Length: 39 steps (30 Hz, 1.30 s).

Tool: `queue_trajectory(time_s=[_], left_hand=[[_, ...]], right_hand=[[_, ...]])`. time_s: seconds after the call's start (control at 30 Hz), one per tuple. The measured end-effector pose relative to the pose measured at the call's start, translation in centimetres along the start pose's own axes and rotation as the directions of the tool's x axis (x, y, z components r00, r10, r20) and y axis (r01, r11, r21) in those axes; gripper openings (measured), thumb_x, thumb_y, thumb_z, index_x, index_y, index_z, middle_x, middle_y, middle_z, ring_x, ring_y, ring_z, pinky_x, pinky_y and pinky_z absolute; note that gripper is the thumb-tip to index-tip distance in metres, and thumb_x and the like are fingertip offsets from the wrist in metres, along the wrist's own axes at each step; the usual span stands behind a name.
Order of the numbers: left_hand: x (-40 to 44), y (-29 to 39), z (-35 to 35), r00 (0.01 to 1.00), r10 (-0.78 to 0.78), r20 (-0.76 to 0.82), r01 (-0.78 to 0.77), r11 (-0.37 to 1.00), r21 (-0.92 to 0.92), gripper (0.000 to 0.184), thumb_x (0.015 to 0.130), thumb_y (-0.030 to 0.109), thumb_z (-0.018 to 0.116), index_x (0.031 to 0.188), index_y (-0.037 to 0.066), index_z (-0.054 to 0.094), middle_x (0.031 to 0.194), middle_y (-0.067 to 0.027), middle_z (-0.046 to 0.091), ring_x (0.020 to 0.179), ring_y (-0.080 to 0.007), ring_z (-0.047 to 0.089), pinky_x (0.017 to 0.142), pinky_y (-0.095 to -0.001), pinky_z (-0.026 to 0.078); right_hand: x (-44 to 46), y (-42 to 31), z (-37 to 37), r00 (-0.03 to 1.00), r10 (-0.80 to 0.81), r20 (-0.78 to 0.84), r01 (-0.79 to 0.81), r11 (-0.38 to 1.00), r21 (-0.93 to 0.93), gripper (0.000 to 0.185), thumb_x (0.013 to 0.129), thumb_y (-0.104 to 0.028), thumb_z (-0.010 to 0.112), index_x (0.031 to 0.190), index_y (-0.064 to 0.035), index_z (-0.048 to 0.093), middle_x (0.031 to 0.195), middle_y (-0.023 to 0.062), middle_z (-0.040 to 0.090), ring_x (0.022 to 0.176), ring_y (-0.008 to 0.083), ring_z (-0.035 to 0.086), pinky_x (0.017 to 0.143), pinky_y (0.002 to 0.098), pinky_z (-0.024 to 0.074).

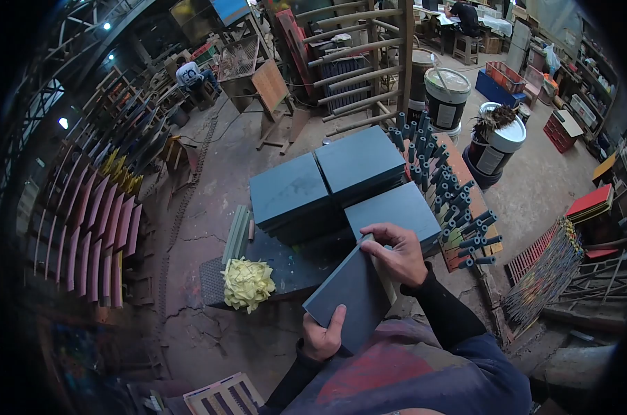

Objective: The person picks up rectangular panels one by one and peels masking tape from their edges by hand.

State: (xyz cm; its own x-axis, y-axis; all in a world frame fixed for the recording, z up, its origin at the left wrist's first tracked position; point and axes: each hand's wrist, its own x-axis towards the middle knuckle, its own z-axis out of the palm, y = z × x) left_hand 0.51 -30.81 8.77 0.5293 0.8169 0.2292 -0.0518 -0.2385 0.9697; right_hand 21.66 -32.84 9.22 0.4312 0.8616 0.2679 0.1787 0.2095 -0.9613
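A flat dark grey panel (349,299) is held tilted in front of my body. My left hand (324,334) grips its lower left corner, thumb on the face. At the upper corner, my right hand (398,253) holds the edge, with a small light piece (366,238) between the fingers, too small to name. Just beyond are three stacks of similar panels: a left stack (289,188), a back stack (360,160) and a right stack (394,211) close to my right hand. A crumpled pale yellow bundle (247,284) lies left of the panel.
Green strips (237,234) lie behind the bundle. Many dark tubes (458,200) stand on an orange board at the right. Buckets (493,142) and a wooden rack (369,62) are farther back. Pink panels (99,228) fill a left rack. Two people sit in the background.
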Motion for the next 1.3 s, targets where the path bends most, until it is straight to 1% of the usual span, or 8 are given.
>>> queue_trajectory(time_s=[0.2, 0.3, 0.37, 0.53, 0.6, 0.7, 1.1, 1.3], left_hand=[[-0.4, -0.5, -0.2, 0.998, -0.015, -0.060, 0.013, 1.000, -0.027, 0.020, 0.088, 0.004, 0.056, 0.106, -0.006, 0.060, 0.098, -0.0140, 0.066, 0.091, -0.0210, 0.064, 0.080, -0.0295, 0.048], [-0.3, -0.4, 0.0, 0.996, 0.036, -0.085, -0.037, 0.999, -0.007, 0.019, 0.088, 0.004, 0.057, 0.104, -0.007, 0.060, 0.095, -0.0145, 0.067, 0.088, -0.0223, 0.065, 0.078, -0.0301, 0.049], [-0.5, -0.6, -0.1, 0.996, 0.051, -0.077, -0.047, 0.998, 0.044, 0.022, 0.087, 0.003, 0.058, 0.106, -0.007, 0.059, 0.097, -0.0141, 0.066, 0.091, -0.0217, 0.064, 0.080, -0.0301, 0.048], [-0.5, -0.2, 0.2, 0.999, 0.030, -0.029, -0.024, 0.980, 0.198, 0.022, 0.086, 0.004, 0.058, 0.106, -0.006, 0.060, 0.096, -0.0149, 0.066, 0.090, -0.0220, 0.063, 0.080, -0.0308, 0.048], [-0.3, -0.1, 0.6, 0.979, 0.166, -0.114, -0.139, 0.966, 0.217, 0.015, 0.089, 0.010, 0.060, 0.087, -0.005, 0.062, 0.073, -0.0172, 0.065, 0.068, -0.0254, 0.067, 0.059, -0.0313, 0.049], [-0.7, 0.2, 0.2, 0.981, 0.148, -0.124, -0.122, 0.973, 0.194, 0.016, 0.089, 0.011, 0.060, 0.087, -0.005, 0.062, 0.073, -0.0168, 0.065, 0.068, -0.0256, 0.067, 0.058, -0.0313, 0.049], [-1.8, -0.1, -1.5, 0.966, 0.093, -0.241, -0.044, 0.978, 0.203, 0.016, 0.089, 0.011, 0.060, 0.086, -0.004, 0.062, 0.073, -0.0164, 0.065, 0.068, -0.0245, 0.068, 0.058, -0.0310, 0.049], [-2.2, 0.1, -2.5, 0.964, 0.167, -0.205, -0.105, 0.954, 0.282, 0.012, 0.088, 0.008, 0.061, 0.086, -0.005, 0.061, 0.071, -0.0159, 0.064, 0.067, -0.0225, 0.066, 0.057, -0.0306, 0.047]], right_hand=[[0.4, 0.2, 1.1, 0.996, 0.075, -0.051, -0.062, 0.973, 0.224, 0.019, 0.090, -0.009, 0.060, 0.106, 0.0009, 0.065, 0.093, 0.0101, 0.069, 0.083, 0.0111, 0.061, 0.073, 0.0240, 0.0499], [0.1, -0.4, 1.7, 0.981, 0.024, -0.193, 0.033, 0.956, 0.290, 0.024, 0.087, -0.009, 0.065, 0.109, 0.0007, 0.064, 0.107, 0.0132, 0.067, 0.087, 0.0138, 0.063, 0.076, 0.0252, 0.0509], [0.0, -0.7, 1.6, 0.964, -0.222, -0.146, 0.214, 0.974, -0.068, 0.030, 0.083, -0.007, 0.069, 0.111, 0.0002, 0.064, 0.114, 0.0135, 0.064, 0.091, 0.0156, 0.063, 0.078, 0.0260, 0.0511], [0.1, -0.5, 2.9, 0.945, -0.262, -0.197, 0.254, 0.965, -0.065, 0.035, 0.078, -0.006, 0.072, 0.112, 0.0005, 0.063, 0.110, 0.0117, 0.065, 0.089, 0.0148, 0.063, 0.077, 0.0258, 0.0514], [0.2, 0.1, 3.3, 0.981, -0.028, -0.194, 0.080, 0.960, 0.267, 0.030, 0.079, -0.005, 0.072, 0.107, 0.0014, 0.063, 0.102, 0.0101, 0.067, 0.087, 0.0136, 0.063, 0.077, 0.0255, 0.0515], [1.0, 0.3, 2.6, 0.996, 0.071, -0.063, -0.043, 0.928, 0.370, 0.022, 0.081, -0.005, 0.071, 0.100, 0.0009, 0.062, 0.095, 0.0081, 0.067, 0.085, 0.0124, 0.063, 0.078, 0.0249, 0.0514], [2.0, 0.9, 5.7, 0.999, -0.022, 0.029, 0.010, 0.938, 0.346, 0.014, 0.089, -0.003, 0.061, 0.102, 0.0030, 0.062, 0.090, 0.0067, 0.065, 0.082, 0.0110, 0.061, 0.075, 0.0232, 0.0493], [2.1, 1.1, 6.9, 0.987, 0.091, 0.134, -0.142, 0.883, 0.448, 0.019, 0.089, -0.012, 0.061, 0.102, 0.0017, 0.059, 0.092, 0.0085, 0.066, 0.087, 0.0131, 0.061, 0.078, 0.0258, 0.0476]])
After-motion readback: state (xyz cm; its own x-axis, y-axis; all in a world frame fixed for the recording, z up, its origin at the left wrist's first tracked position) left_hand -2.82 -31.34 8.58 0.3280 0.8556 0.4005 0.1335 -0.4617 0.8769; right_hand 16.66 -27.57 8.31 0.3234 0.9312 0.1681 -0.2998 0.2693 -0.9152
